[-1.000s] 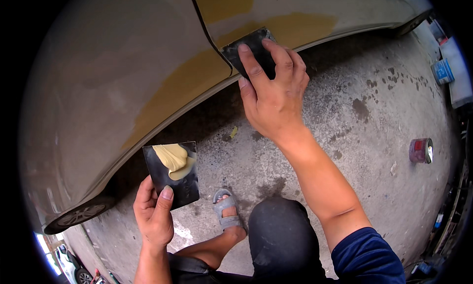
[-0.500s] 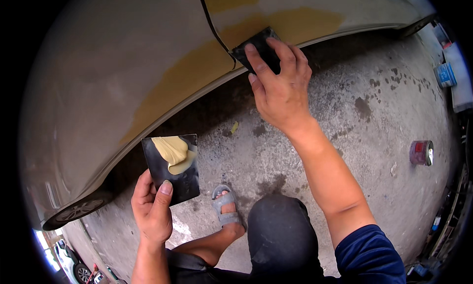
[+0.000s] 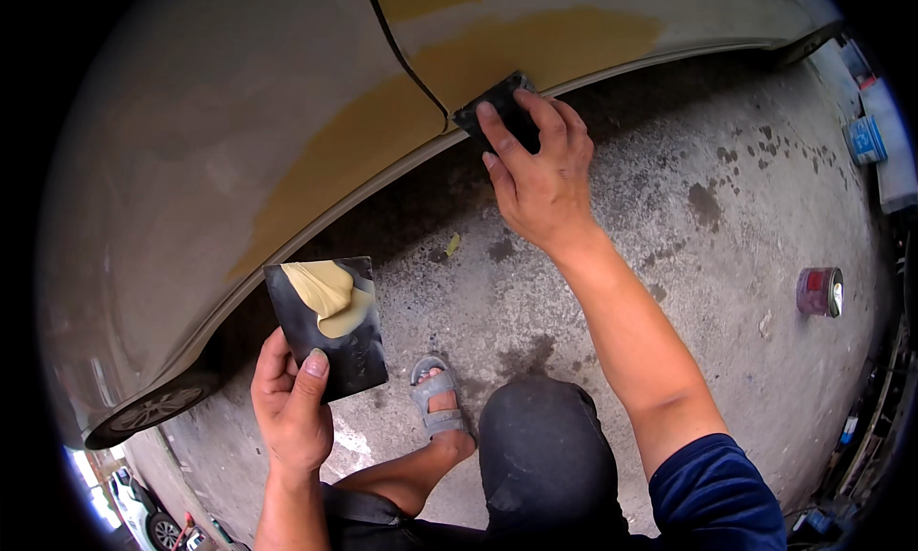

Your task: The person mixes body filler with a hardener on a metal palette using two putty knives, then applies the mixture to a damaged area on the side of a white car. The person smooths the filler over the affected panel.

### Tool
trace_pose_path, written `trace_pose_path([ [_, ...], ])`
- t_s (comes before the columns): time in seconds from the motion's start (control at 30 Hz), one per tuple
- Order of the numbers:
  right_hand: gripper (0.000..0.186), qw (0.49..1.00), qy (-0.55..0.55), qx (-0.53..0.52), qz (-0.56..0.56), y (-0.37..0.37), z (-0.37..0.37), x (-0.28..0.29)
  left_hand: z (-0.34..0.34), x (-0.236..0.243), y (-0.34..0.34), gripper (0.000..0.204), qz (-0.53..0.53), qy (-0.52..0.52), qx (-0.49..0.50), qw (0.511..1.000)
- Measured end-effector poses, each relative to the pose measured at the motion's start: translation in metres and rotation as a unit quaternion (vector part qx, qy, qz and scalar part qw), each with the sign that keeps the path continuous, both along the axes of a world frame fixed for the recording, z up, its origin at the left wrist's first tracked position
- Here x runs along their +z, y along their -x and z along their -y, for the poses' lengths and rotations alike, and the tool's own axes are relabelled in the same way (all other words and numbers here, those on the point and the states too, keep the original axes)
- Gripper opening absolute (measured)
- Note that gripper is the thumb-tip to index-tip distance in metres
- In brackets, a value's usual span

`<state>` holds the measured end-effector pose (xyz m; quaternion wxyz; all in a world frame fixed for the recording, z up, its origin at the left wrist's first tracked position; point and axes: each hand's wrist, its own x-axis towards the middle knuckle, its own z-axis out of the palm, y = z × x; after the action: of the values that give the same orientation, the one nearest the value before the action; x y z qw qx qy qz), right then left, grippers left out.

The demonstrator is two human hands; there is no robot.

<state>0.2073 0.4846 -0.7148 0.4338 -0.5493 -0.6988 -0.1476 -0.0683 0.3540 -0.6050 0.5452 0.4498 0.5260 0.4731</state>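
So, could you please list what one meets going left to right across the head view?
Car wheel → left hand holding a black board with filler → sandalled foot → right hand pressing a black spreader → small can.

Wearing a dark blue short sleeve [image 3: 712, 498] at about 5 o'clock, ending just above the elbow and leaving the forearm bare. Wearing dark grey trousers [image 3: 545, 455] at 6 o'clock, stretching tight over the knee. Wearing a grey sandal [image 3: 438, 398] with two wide straps, toes showing, a little left of the knee. Wearing no gloves on the left hand [image 3: 292, 412] at 7 o'clock or the right hand [image 3: 540, 173] at 1 o'clock.
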Motion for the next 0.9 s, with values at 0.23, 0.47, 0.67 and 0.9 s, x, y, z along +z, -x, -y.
trace_pose_path([
  [0.23,0.053,0.997,0.053,0.019,-0.049,-0.001,0.026,0.01,-0.001,0.004,-0.01,0.045,0.116,0.036,0.044,0.992],
  [0.47,0.051,0.999,0.006,-0.002,-0.045,0.007,0.015,0.044,-0.001,0.007,-0.021,0.046,0.169,0.047,0.048,0.983],
  [0.67,0.054,0.999,0.012,-0.027,-0.029,0.018,0.002,0.032,0.002,0.005,-0.016,0.046,0.152,0.042,0.045,0.986],
  [0.9,0.053,0.999,-0.011,-0.005,-0.044,0.014,0.001,-0.006,0.001,0.003,-0.01,0.046,0.154,0.048,0.051,0.986],
])
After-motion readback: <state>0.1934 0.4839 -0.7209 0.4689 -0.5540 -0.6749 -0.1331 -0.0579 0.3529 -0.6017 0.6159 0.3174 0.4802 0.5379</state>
